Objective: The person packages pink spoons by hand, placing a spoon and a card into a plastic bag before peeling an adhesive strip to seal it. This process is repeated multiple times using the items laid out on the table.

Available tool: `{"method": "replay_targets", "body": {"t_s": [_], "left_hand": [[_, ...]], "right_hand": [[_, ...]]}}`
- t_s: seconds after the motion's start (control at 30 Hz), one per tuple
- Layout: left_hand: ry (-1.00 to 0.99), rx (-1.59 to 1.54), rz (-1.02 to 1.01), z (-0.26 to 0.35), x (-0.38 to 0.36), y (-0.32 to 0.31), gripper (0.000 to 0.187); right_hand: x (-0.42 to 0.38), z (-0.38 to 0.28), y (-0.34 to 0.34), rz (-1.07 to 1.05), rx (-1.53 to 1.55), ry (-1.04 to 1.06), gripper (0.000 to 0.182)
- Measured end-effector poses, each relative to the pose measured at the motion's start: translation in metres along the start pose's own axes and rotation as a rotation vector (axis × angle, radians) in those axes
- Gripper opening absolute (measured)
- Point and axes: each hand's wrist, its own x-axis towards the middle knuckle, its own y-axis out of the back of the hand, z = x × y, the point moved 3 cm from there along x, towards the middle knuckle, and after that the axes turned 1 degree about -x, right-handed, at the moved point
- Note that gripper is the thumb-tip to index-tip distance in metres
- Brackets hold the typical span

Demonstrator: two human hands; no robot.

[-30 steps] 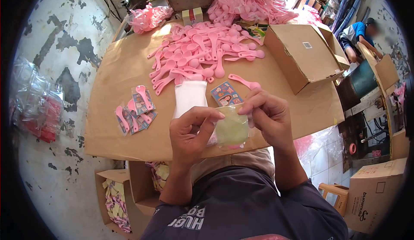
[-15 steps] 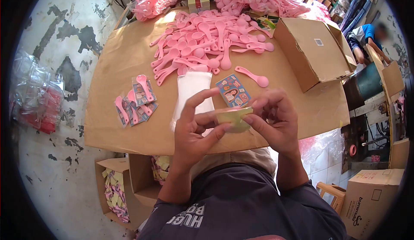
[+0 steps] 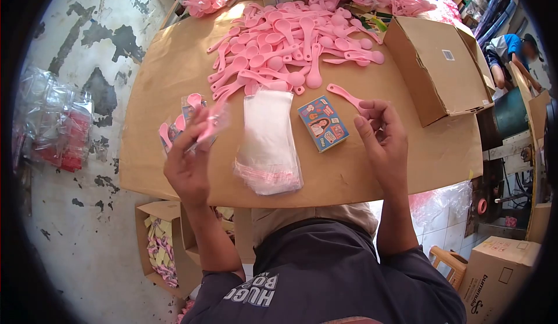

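My left hand (image 3: 189, 170) is closed on a pink spoon in a clear bag (image 3: 212, 123), smeared by motion. It hovers over a small group of bagged pink spoons with picture cards (image 3: 165, 135), partly hiding them. My right hand (image 3: 385, 141) has its fingers curled around the bowl end of a loose pink spoon (image 3: 343, 93), whose handle points up and left. Between the hands lie a stack of clear plastic bags (image 3: 267, 132) and a stack of blue printed cards (image 3: 323, 124).
A big heap of pink spoons (image 3: 290, 45) covers the table's far middle. An open cardboard box (image 3: 436, 68) stands at the right. Boxes of wrapped pieces (image 3: 161, 248) sit below the table's left edge. Another person (image 3: 511, 53) is at the far right.
My hands have parted. The left moved left with the bagged spoon toward the packed group; the right moved to the loose spoon. The stack of clear bags is now uncovered.
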Motion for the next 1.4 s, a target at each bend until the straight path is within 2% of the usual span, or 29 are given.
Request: {"method": "replay_targets", "body": {"t_s": [0.07,0.1,0.13,0.2,0.33,0.4,0.43,0.47,0.53,0.67,0.73,0.8,0.87,1.1,1.17,1.2,1.27,1.33,1.4], "left_hand": [[0.117,0.121,0.012,-0.013,0.005,0.015,0.04],[0.121,0.309,-0.018,-0.025,0.001,0.026,0.048],[0.123,0.307,-0.021,-0.03,-0.004,0.027,0.048],[0.241,0.151,0.137,-0.036,-0.012,0.032,0.037],[0.264,0.211,0.152,-0.024,-0.019,0.014,0.025],[0.357,0.31,-0.029,-0.021,-0.014,0.001,0.022],[0.378,0.31,-0.034,-0.018,-0.011,-0.007,0.028],[0.371,0.306,-0.029,-0.018,-0.01,-0.008,0.028],[0.465,0.282,-0.154,-0.024,-0.011,-0.016,0.024],[0.524,0.329,-0.154,-0.026,-0.007,-0.026,0.032],[0.55,0.347,-0.195,-0.026,-0.008,-0.031,0.032],[0.543,0.361,-0.207,-0.026,-0.002,-0.034,0.032],[0.667,0.27,-0.121,-0.027,-0.006,-0.033,0.028],[0.639,0.215,-0.071,-0.025,-0.014,-0.026,0.018],[0.532,0.227,-0.061,-0.026,-0.015,-0.023,0.016],[0.521,0.224,-0.052,-0.027,-0.014,-0.023,0.016],[0.311,0.271,0.009,-0.022,-0.01,-0.02,0.018],[0.31,0.252,0.062,-0.018,-0.012,-0.021,0.018],[0.312,0.231,0.113,-0.019,-0.015,-0.019,0.018]], "right_hand": [[0.001,0.001,-0.002,-0.002,-0.083,-0.011,0.028],[0.001,0.003,-0.004,-0.039,-0.112,-0.012,0.03],[0.0,0.005,-0.006,-0.076,-0.143,-0.016,0.031],[-0.001,0.008,-0.007,-0.094,-0.166,-0.034,0.033],[-0.001,0.01,-0.019,-0.153,-0.195,-0.064,0.039],[-0.002,0.012,-0.023,-0.17,-0.236,-0.061,0.04],[-0.002,0.013,-0.023,-0.171,-0.281,-0.066,0.041],[-0.004,0.014,-0.022,-0.168,-0.283,-0.058,0.041],[-0.002,0.017,-0.021,-0.172,-0.264,-0.102,0.041],[-0.006,0.028,-0.021,-0.133,-0.185,-0.121,0.038],[-0.005,0.025,-0.02,-0.087,-0.056,-0.108,0.031],[-0.005,0.026,-0.017,-0.065,-0.077,-0.088,0.029],[-0.002,0.024,-0.016,-0.059,-0.097,-0.063,0.027],[-0.004,0.022,-0.015,-0.001,-0.104,-0.026,0.02],[-0.003,0.02,-0.014,0.011,-0.099,-0.017,0.019],[-0.003,0.019,-0.013,0.057,-0.003,-0.027,0.018],[-0.001,0.014,-0.012,0.095,0.092,-0.025,0.018],[0.0,0.008,-0.008,0.094,0.233,-0.039,0.017],[0.0,0.004,-0.007,0.07,0.228,-0.005,0.016]]}}
